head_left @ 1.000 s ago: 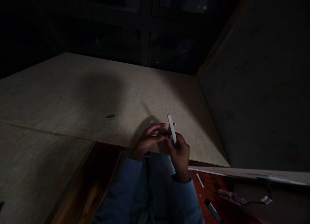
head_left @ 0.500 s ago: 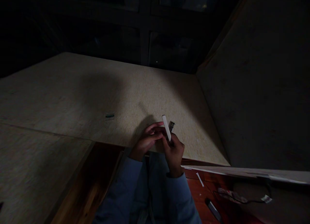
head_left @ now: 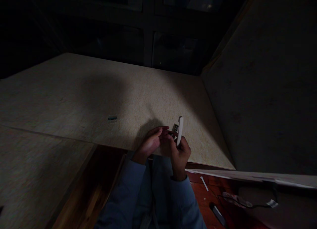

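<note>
My right hand [head_left: 181, 153] is closed around a slim white stick-like object [head_left: 180, 130], which stands nearly upright with a small dark tip. Its exact kind is too dark to make out. Just left of that, my left hand [head_left: 151, 144] has its fingers stretched out, the fingertips close to the right hand's fingers; whether they touch I cannot tell. Behind the white object shows a small shiny metal piece [head_left: 176, 127], partly hidden; whether it lies on the table or is held is unclear. Both hands are over the near edge of the pale table [head_left: 138, 90].
A small dark rectangular inset [head_left: 112, 118] sits in the tabletop to the left. A dark panel [head_left: 267, 90] rises on the right. On the reddish floor at lower right are a white strip [head_left: 204, 183], a dark oblong object [head_left: 218, 214] and a cable [head_left: 257, 207].
The white object has swung right, from leaning left to nearly upright, as my right hand turned. My left fingers have come away from it slightly.
</note>
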`<state>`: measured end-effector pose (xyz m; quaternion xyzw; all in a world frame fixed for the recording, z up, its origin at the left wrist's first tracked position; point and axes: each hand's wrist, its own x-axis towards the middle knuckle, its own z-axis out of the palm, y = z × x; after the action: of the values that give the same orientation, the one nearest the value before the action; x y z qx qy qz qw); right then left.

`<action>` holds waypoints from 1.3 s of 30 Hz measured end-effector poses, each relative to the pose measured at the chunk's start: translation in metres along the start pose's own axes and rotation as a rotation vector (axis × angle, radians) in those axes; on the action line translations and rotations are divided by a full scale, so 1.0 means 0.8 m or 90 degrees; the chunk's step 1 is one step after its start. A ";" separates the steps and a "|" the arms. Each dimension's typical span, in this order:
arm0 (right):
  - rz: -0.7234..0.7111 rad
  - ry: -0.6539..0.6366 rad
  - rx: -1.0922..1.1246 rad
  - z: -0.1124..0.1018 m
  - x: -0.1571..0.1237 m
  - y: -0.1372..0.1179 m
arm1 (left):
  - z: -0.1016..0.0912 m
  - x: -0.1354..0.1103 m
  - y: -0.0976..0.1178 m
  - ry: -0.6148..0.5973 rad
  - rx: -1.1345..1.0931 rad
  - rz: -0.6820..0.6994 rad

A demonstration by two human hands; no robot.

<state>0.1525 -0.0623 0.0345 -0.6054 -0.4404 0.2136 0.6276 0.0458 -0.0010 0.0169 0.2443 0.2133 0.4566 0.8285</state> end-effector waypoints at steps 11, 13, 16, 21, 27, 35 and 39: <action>0.188 0.005 0.260 0.008 0.004 -0.010 | 0.005 -0.006 0.004 -0.024 0.068 -0.016; 0.195 -0.011 0.278 0.008 0.004 -0.009 | 0.004 -0.007 0.004 -0.014 0.075 -0.016; 0.192 -0.031 0.281 0.007 0.003 -0.006 | 0.002 -0.007 0.003 0.011 0.063 -0.017; 0.185 -0.056 0.280 0.005 0.002 -0.001 | 0.000 -0.005 0.001 0.033 0.050 0.001; 0.190 -0.047 0.276 0.005 0.003 0.001 | 0.001 -0.003 0.000 0.037 0.022 0.025; 0.206 0.002 0.225 0.000 0.003 -0.002 | 0.002 -0.004 0.001 0.061 0.014 0.020; 0.189 0.001 0.202 -0.003 0.005 0.004 | 0.001 -0.004 -0.001 0.053 0.011 0.022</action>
<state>0.1570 -0.0600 0.0329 -0.5575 -0.3070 0.3699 0.6769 0.0453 -0.0040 0.0179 0.2356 0.2469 0.4785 0.8090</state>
